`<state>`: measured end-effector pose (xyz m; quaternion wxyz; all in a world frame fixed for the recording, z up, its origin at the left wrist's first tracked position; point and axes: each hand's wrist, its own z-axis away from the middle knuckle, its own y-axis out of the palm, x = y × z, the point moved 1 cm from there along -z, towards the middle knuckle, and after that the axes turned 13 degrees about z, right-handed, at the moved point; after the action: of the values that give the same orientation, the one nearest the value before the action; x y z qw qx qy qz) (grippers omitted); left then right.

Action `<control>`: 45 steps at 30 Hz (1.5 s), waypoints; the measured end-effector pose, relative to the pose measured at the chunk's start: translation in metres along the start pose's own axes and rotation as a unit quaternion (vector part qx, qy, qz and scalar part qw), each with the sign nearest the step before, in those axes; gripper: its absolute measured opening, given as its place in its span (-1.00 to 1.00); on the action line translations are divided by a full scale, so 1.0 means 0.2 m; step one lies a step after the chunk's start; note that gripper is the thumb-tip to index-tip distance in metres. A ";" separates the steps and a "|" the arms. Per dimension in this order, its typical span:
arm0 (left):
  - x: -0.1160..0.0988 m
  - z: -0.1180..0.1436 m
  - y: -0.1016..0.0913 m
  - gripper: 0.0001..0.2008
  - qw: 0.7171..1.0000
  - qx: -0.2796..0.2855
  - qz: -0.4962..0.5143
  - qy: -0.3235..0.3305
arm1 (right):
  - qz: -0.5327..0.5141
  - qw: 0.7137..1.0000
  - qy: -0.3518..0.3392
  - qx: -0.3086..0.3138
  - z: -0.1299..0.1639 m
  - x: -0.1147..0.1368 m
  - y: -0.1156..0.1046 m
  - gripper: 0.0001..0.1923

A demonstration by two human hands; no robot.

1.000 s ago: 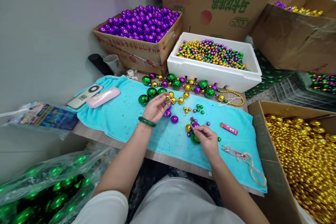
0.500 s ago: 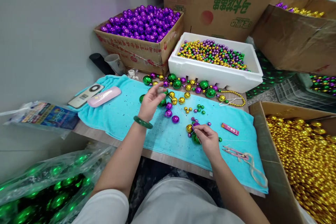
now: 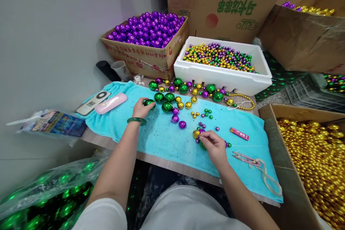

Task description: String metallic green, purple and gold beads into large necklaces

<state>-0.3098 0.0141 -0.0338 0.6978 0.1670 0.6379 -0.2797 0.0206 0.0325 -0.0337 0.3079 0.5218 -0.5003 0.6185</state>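
Note:
My left hand (image 3: pixel 141 108) is closed around a large shiny green bead (image 3: pixel 149 104) at the left end of the loose beads, a green bangle on its wrist. Several other green beads (image 3: pixel 167 107) lie just right of it, beside gold beads (image 3: pixel 188 105) and purple beads (image 3: pixel 182 124). My right hand (image 3: pixel 215 146) pinches a fine thread by a gold bead (image 3: pixel 196 133). Strung beads lie under and around those fingers, partly hidden, with a small green bead (image 3: pixel 229 145) at the right. Thin pale thread runs from there across the towel.
A turquoise towel (image 3: pixel 161 143) covers the table. A finished-looking bead necklace (image 3: pixel 217 96) lies behind. Pink-handled snips (image 3: pixel 246 159) and a small pink packet (image 3: pixel 239 134) lie right. A white foam box (image 3: pixel 221 70), a purple-bead carton (image 3: pixel 140 55) and a gold-bead carton (image 3: pixel 283 172) surround the table.
My left hand has moved left and down from above the beads and closed on a green bead. My right hand stays pinched by the strung beads. The view has shifted slightly.

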 end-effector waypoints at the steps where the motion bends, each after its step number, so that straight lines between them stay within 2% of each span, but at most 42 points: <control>1: -0.02 0.04 0.02 -0.65 0.995 0.004 0.097 -0.028 | 0.012 1.000 -0.011 0.002 0.01 0.00 0.00 -0.92; 3: -0.07 0.12 0.08 -0.74 0.953 0.038 0.288 -0.088 | 0.032 0.999 -0.029 0.007 0.02 0.00 0.00 -0.92; 5: -0.13 0.20 0.13 -0.81 0.908 0.059 0.393 -0.131 | 0.043 0.998 -0.037 0.010 0.02 0.00 0.01 -0.91; 7: -0.17 0.26 0.18 -0.85 0.884 0.061 0.436 -0.157 | 0.048 0.998 -0.040 0.011 0.02 0.01 0.01 -0.91; 11: -0.21 0.32 0.22 -0.90 0.864 0.069 0.464 -0.183 | 0.060 0.998 -0.038 0.002 0.02 0.01 0.01 -0.90; 16: -0.22 0.35 0.24 -0.87 0.861 0.081 0.471 -0.176 | 0.066 0.997 -0.032 -0.007 0.02 0.00 0.00 -0.90; 23: -0.21 0.38 0.25 -0.76 0.878 0.100 0.451 -0.124 | 0.068 0.997 -0.028 -0.019 0.01 0.00 0.00 -0.90; 25: -0.21 0.40 0.26 -0.68 0.895 0.106 0.427 -0.069 | 0.067 0.997 -0.029 -0.018 0.00 0.00 -0.01 -0.89; 27: -0.21 0.44 0.27 -0.57 0.912 0.111 0.395 0.016 | 0.067 0.997 -0.030 -0.016 0.00 -0.01 -0.01 -0.89; 30: -0.22 0.51 0.28 -0.40 0.910 0.142 0.377 0.097 | 0.050 0.998 -0.026 -0.016 -0.01 -0.02 0.00 -0.90; 34: -0.24 0.59 0.30 -0.36 0.896 0.194 0.393 0.066 | 0.016 1.000 -0.020 -0.014 -0.01 -0.02 0.01 -0.90; 41: -0.24 0.64 0.30 -0.24 0.905 0.191 0.371 0.080 | 0.034 0.999 -0.032 -0.020 -0.01 -0.02 0.00 -0.91; 45: -0.25 0.64 0.29 -0.26 0.896 0.208 0.390 0.052 | 0.019 0.999 -0.038 -0.006 -0.02 -0.02 0.00 -0.93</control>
<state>-0.1740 -0.0079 0.0241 0.6662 0.5574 0.4847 -0.1024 0.0209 0.0360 -0.0373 0.2804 0.5333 -0.5251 0.6011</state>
